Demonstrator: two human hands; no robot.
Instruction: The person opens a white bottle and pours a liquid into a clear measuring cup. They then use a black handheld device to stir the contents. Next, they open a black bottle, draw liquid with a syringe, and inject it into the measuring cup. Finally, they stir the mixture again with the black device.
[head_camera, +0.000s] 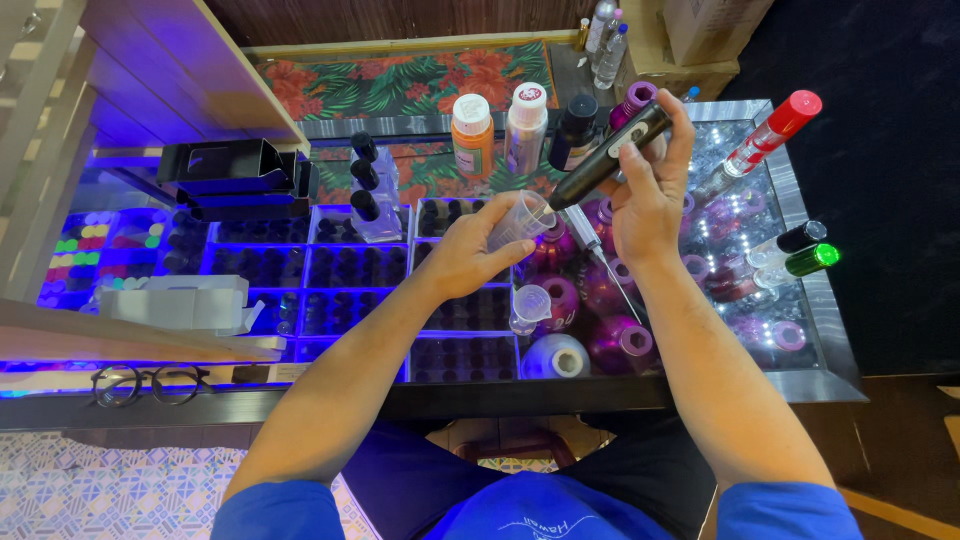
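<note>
Holding a small clear measuring cup (520, 218) tilted, your left hand (470, 250) clamps it above the bench (820, 350); at two o'clock your right hand (648, 195) grips a dark dropper bottle (610, 153), nozzle aimed at the cup's rim.

cup contents: the small clear cup (522, 218) is too blurred to show any liquid level.
cup base: hidden by the left hand (470, 250).
bottle labels: too small, at 12 o'clock.
shoulders: cut off at 6 o'clock.
</note>
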